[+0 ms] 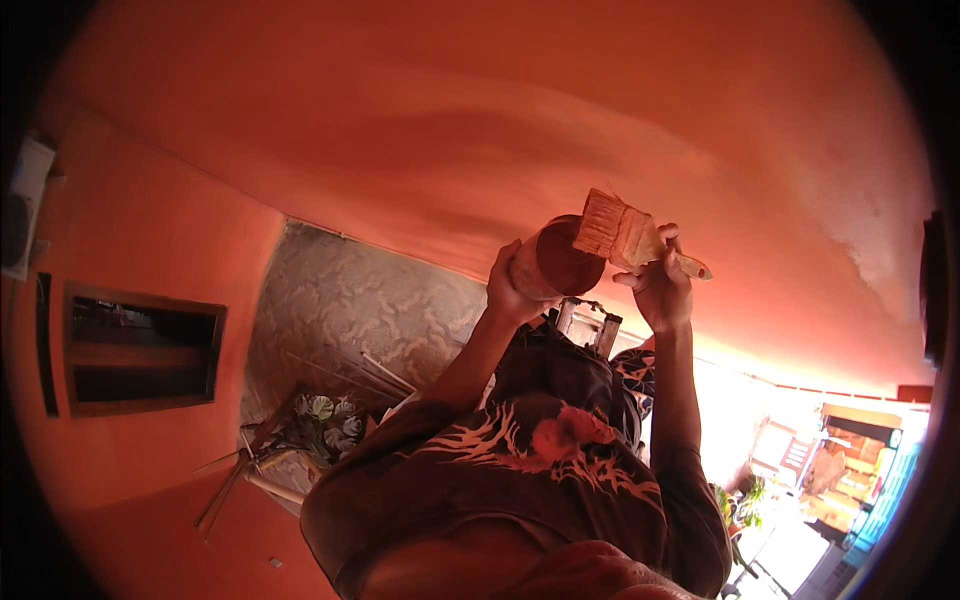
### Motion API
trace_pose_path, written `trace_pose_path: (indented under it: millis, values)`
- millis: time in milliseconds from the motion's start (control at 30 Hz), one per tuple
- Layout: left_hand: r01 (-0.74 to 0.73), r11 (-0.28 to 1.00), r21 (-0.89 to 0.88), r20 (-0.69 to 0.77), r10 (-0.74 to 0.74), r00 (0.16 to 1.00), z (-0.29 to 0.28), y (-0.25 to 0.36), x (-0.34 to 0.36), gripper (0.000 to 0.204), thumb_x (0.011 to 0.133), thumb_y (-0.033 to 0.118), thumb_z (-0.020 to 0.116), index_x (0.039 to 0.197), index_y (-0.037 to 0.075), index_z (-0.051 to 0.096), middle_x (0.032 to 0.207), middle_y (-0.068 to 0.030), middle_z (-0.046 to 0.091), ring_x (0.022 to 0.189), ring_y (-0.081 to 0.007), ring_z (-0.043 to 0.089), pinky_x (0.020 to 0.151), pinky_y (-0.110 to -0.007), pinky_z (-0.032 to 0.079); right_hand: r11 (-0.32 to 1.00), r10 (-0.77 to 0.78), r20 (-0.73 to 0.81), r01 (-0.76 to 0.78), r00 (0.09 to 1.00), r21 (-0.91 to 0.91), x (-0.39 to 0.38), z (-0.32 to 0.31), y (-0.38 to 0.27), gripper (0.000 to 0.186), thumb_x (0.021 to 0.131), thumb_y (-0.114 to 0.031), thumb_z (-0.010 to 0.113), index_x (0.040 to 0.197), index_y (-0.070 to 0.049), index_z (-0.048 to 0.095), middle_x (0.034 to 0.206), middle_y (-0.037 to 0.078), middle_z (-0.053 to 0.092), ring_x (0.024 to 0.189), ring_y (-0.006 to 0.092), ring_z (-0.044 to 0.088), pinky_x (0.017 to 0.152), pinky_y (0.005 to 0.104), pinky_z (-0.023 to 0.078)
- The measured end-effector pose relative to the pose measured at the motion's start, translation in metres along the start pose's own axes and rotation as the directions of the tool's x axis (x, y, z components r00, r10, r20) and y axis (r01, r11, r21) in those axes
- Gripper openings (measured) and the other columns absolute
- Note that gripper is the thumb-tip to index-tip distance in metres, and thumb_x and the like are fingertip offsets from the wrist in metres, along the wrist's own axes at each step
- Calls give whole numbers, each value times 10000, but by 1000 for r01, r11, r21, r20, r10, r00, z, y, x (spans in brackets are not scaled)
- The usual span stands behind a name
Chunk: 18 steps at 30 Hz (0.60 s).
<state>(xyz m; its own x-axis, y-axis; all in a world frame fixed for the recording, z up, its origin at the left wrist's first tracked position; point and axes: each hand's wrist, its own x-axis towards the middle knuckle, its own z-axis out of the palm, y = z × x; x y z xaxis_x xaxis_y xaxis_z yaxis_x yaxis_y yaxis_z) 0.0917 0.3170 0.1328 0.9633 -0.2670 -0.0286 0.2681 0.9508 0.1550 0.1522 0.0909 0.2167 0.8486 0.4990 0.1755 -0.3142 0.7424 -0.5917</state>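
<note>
My left hand point(508, 292) is wrapped round the side of a round paint container point(537, 272). The container is tilted, its mouth toward the right, and its inside looks dark red. A wide paintbrush point(618, 232) is in my right hand point(664, 292), whose fingers close round its handle. Its bristles, coated in orange-red paint, point left and overlap the edge of the container's mouth. I cannot tell whether they touch it. Both hands are raised in front of an orange-red painted surface point(400, 130).
A frame like a ladder top point(607, 335) stands just below my hands. To the left are a dark-framed window point(145, 350), a white box-shaped unit point(28, 205), leafy plants point(330, 420) and several poles. A patterned grey wall point(340, 290) lies behind them. Bright light fills the lower right.
</note>
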Motion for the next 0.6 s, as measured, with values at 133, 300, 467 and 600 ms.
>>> trace_pose_path:
  millis: [133, 300, 467, 600]
  values:
    - [-50, 997, 52, -20, 51, 999, -2, 11, -9, 492, 931, 548, 475, 1221, 171, 599, 1140, -80, 650, 829, -250, 647, 489, -366, 472, 999, 36, -32, -36, 999, 6, 10, 12, 14, 271, 1008, -220, 572, 1233, -101, 479, 1306, 111, 543, 1101, 279, 662, 720, 365, 652]
    - [-118, 989, 89, -56, 124, 991, -1, 21, -22, 505, 924, 566, 468, 1228, 181, 586, 1144, -78, 647, 809, -258, 651, 456, -359, 464, 996, 78, -106, -73, 991, 52, 22, 29, 26, 369, 1017, -253, 556, 1348, -102, 489, 1297, 118, 585, 1083, 264, 673, 707, 334, 627]
    - [-147, 987, 61, -58, 151, 987, 7, 33, -34, 523, 924, 562, 459, 1257, 174, 571, 1144, -90, 646, 794, -271, 650, 446, -345, 464, 987, 115, -114, -100, 987, 127, 32, 54, 32, 427, 1033, -347, 519, 1361, -75, 493, 1258, 142, 626, 1060, 295, 685, 709, 324, 576]
    - [-190, 981, 35, -64, 192, 979, 9, 33, -37, 556, 919, 554, 460, 1285, 146, 552, 1134, -119, 641, 808, -297, 647, 439, -327, 467, 979, 149, -123, -128, 981, 161, 35, 53, 35, 460, 1031, -386, 523, 1352, -60, 493, 1254, 146, 626, 1039, 318, 688, 706, 303, 555]
